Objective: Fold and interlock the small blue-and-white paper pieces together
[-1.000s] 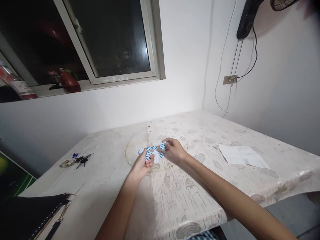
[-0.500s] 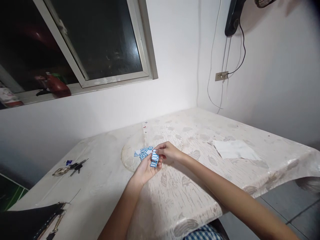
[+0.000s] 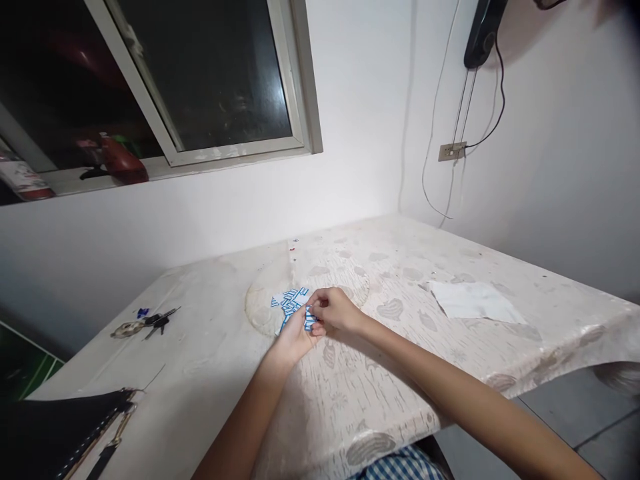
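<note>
Several small white paper pieces with blue markings (image 3: pixel 311 318) are in my left hand (image 3: pixel 296 337), whose fingers curl round them from below. My right hand (image 3: pixel 336 308) meets it from the right, with thumb and forefinger pinched at the top of these pieces. Its fingers cover part of them, so I cannot tell whether one piece is apart from the others. Just behind the hands, a loose pile of similar blue-marked pieces (image 3: pixel 290 300) lies on a round clear mat (image 3: pixel 256 310).
A patterned plastic cloth covers the table (image 3: pixel 380 360). White paper (image 3: pixel 473 301) lies to the right. On the left are keys (image 3: pixel 159 321) and a black zipped pouch (image 3: pixel 60 427). A red bottle (image 3: pixel 123 160) stands on the window sill.
My right fingers have moved over the pieces in my left hand and hide more of them. The view has shifted slightly, so the surroundings appear a little further right.
</note>
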Tool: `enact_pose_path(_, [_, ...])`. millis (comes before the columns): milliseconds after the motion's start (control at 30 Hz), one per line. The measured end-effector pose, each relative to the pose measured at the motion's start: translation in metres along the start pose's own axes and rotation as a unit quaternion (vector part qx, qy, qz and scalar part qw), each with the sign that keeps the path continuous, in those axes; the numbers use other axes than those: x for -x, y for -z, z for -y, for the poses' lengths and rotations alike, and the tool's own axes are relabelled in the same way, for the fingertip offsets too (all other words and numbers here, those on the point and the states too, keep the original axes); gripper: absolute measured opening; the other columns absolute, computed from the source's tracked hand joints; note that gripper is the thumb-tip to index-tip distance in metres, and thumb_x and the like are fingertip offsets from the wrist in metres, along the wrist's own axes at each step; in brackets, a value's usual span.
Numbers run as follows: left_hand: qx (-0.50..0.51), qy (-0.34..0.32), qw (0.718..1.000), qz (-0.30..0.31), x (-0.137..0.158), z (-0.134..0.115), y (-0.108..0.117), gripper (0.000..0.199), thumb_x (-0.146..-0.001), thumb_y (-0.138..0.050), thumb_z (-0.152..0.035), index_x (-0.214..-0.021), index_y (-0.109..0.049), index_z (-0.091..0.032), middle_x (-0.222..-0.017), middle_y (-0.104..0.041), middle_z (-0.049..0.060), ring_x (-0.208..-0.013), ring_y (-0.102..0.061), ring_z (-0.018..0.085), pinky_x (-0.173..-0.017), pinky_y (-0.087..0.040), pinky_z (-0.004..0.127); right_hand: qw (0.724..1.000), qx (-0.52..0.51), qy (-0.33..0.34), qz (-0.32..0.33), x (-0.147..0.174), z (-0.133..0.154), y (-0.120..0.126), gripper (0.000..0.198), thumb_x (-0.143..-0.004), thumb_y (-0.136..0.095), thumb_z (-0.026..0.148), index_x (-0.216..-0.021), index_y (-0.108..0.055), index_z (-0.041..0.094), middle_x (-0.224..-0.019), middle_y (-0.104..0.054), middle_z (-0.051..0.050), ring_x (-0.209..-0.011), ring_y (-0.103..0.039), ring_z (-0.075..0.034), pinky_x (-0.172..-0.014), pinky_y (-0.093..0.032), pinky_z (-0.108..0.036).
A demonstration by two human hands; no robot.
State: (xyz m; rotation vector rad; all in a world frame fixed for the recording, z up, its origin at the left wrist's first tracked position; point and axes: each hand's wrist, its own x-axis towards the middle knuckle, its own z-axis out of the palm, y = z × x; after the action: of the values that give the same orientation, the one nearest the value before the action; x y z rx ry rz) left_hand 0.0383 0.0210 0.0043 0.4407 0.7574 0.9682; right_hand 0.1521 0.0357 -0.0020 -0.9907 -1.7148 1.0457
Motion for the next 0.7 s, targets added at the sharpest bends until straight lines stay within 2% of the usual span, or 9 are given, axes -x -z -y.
enact_pose_path(233, [0.010,-0.021,1.000,0.006,0.002,0.005,0.000,0.013,-0.083,-0.049,-0.023,-0.073,-0.045,-0.016,-0.050,-0.038,-0.005,-0.036,-0.032,0.004,-0.034,-0.022,0.014,0.991,0.128,0.025,-0.032,0.002,-0.001,-0.002,0.006,-0.069,-0.055,0.017,-0.070,-0.061,0.015,-0.070,-0.058,-0.002,-0.061,-0.052,-0.012,-0.056,-0.038,-0.022])
enact_pose_path(367, [0.026,-0.062,0.998,-0.013,0.000,0.004,0.000,0.008,-0.084,-0.047,-0.013,-0.076,-0.048,-0.014,-0.055,-0.043,-0.004,-0.037,-0.032,0.002,-0.035,-0.025,0.014,0.984,0.145,0.070,-0.074,0.005,0.002,-0.001,0.014,-0.077,-0.051,0.023,-0.085,-0.059,0.016,-0.084,-0.057,-0.004,-0.073,-0.051,-0.013,-0.066,-0.039,-0.025])
enact_pose_path(433, [0.042,-0.087,0.995,-0.039,0.000,0.002,0.000,0.010,-0.084,-0.043,-0.010,-0.077,-0.049,-0.013,-0.061,-0.048,-0.002,-0.042,-0.039,0.003,-0.039,-0.032,0.014,0.980,0.159,0.103,-0.058,0.009,0.008,0.000,0.014,-0.078,-0.051,0.025,-0.088,-0.057,0.017,-0.088,-0.055,-0.004,-0.081,-0.050,-0.014,-0.071,-0.038,-0.026])
enact_pose_path(500, [0.043,-0.096,0.993,-0.056,0.002,0.001,0.000,0.013,-0.086,-0.043,-0.014,-0.074,-0.049,-0.013,-0.063,-0.049,0.000,-0.048,-0.045,0.005,-0.044,-0.037,0.016,0.971,0.198,0.130,-0.016,0.014,0.013,0.000,0.014,-0.074,-0.058,0.028,-0.084,-0.056,0.018,-0.087,-0.054,-0.003,-0.084,-0.048,-0.016,-0.074,-0.036,-0.028])
enact_pose_path(600, [0.016,-0.083,0.995,-0.059,0.003,0.001,0.001,0.025,-0.089,-0.039,-0.023,-0.067,-0.046,-0.014,-0.058,-0.046,0.000,-0.049,-0.045,0.008,-0.047,-0.039,0.018,0.952,0.272,0.135,0.032,0.019,0.018,-0.001,0.022,-0.067,-0.066,0.032,-0.078,-0.053,0.017,-0.083,-0.052,-0.002,-0.083,-0.046,-0.017,-0.076,-0.033,-0.031])
enact_pose_path(700, [0.001,-0.071,0.996,-0.047,0.001,0.002,0.004,0.031,-0.090,-0.033,-0.027,-0.064,-0.044,-0.014,-0.057,-0.046,0.001,-0.050,-0.045,0.009,-0.049,-0.040,0.019,0.942,0.302,0.134,0.063,0.020,0.018,-0.001,0.024,-0.068,-0.066,0.034,-0.079,-0.053,0.018,-0.081,-0.053,-0.001,-0.085,-0.045,-0.018,-0.076,-0.030,-0.033])
